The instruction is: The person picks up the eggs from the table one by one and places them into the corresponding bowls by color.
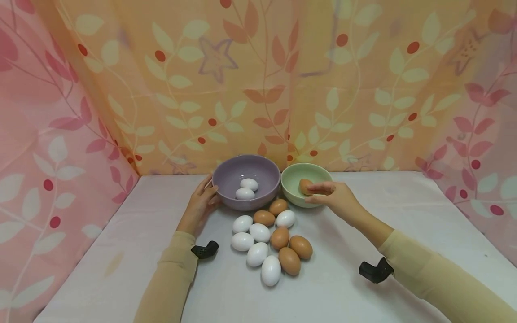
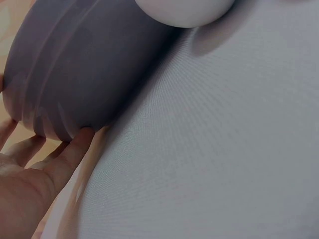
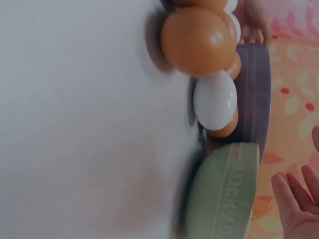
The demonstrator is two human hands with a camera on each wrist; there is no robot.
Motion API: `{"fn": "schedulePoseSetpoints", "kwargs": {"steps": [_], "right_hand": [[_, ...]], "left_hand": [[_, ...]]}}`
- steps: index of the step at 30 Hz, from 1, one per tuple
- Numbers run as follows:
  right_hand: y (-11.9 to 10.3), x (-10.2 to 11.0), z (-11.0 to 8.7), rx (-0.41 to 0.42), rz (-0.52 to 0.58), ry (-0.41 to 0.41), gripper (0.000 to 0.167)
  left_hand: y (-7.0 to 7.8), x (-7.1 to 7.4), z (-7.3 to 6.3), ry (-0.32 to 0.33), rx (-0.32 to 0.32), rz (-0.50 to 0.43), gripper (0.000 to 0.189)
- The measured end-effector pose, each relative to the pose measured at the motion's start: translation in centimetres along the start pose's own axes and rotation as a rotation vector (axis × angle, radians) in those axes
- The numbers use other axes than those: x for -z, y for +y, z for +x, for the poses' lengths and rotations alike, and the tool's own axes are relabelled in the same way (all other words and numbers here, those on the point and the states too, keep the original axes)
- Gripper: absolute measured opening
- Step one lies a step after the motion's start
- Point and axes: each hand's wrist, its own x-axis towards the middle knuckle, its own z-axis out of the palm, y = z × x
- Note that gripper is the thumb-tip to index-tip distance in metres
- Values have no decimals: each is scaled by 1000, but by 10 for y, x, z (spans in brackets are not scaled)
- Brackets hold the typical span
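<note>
My left hand (image 1: 198, 204) rests its fingertips against the left side of a purple bowl (image 1: 264, 177), as the left wrist view also shows with its fingers (image 2: 75, 149) on the bowl wall. Two white eggs (image 1: 245, 194) lie inside that bowl. Over the front right rim of a smaller light green bowl (image 1: 291, 181) is my right hand (image 1: 341, 199), fingers extended, right at a brown egg (image 1: 304, 185) in the bowl. The right wrist view shows that hand (image 3: 299, 214) with spread fingers and nothing held, above the green bowl (image 3: 219, 189).
In front of the bowls several white eggs (image 1: 257, 254) and several brown eggs (image 1: 300, 247) lie grouped on the white tablecloth (image 1: 339, 278). A floral curtain (image 1: 258, 89) stands right behind the bowls, with pink patterned cloth (image 1: 40, 148) at the sides.
</note>
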Motion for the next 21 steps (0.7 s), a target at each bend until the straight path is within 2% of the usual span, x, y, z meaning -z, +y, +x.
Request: {"fn": "schedulePoseSetpoints", "kwargs": {"steps": [10,21], "right_hand": [[14,-4,-20,-30,59,-67,58],[21,-11,-35,-58,39,-99,59]], "left_hand": [[1,0,-1,4,0,4,64],[2,-2,-2,2,-3,2,64]]}}
